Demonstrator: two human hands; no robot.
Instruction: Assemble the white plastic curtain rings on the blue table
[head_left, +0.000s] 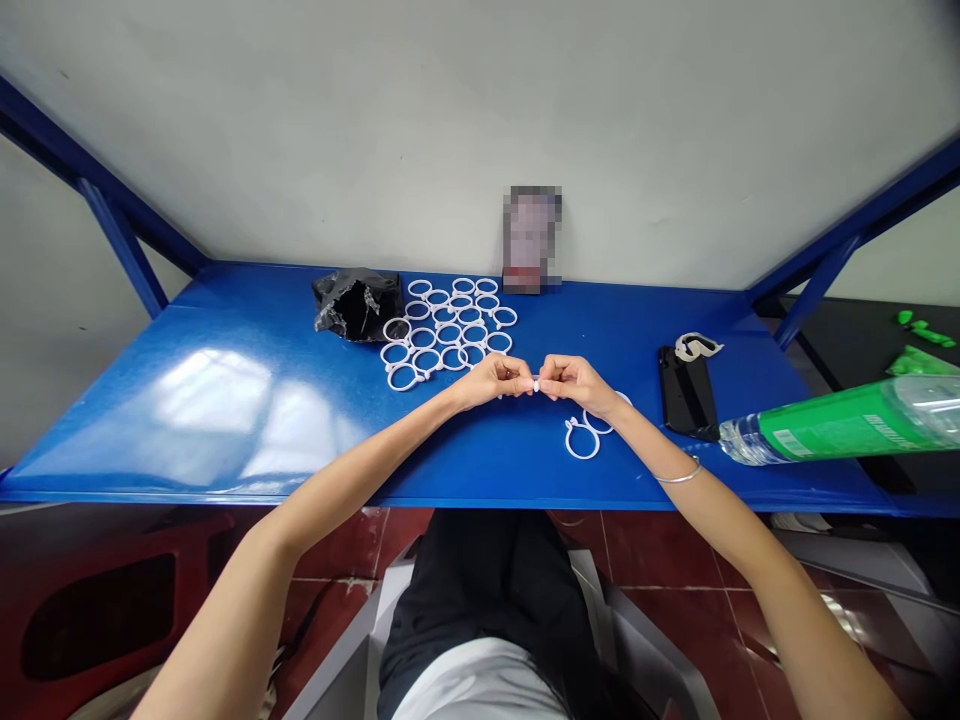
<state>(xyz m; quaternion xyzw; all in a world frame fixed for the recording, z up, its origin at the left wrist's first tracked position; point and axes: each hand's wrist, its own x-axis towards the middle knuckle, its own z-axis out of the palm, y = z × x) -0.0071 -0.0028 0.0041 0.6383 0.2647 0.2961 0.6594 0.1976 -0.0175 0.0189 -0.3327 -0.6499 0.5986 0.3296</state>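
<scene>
Both of my hands meet above the middle of the blue table. My left hand point(495, 380) and my right hand point(574, 384) are closed, fingertips pinching a white curtain ring point(536, 385) between them. Only its small eyelet end shows; the fingers hide the rest. Left of my hands lie several white plastic curtain rings point(426, 362) with little eyelets, spread in a loose cluster. Another white ring point(582, 441) rests just below my right hand, overlapping one that my right wrist partly covers.
A crumpled black plastic bag point(360, 305) gapes behind the rings on the blue table point(247, 400). At right are a black phone point(688, 390), a beige strap-like item point(697, 346) and a green-labelled bottle point(847, 420). A blurred upright card point(531, 240) leans against the wall.
</scene>
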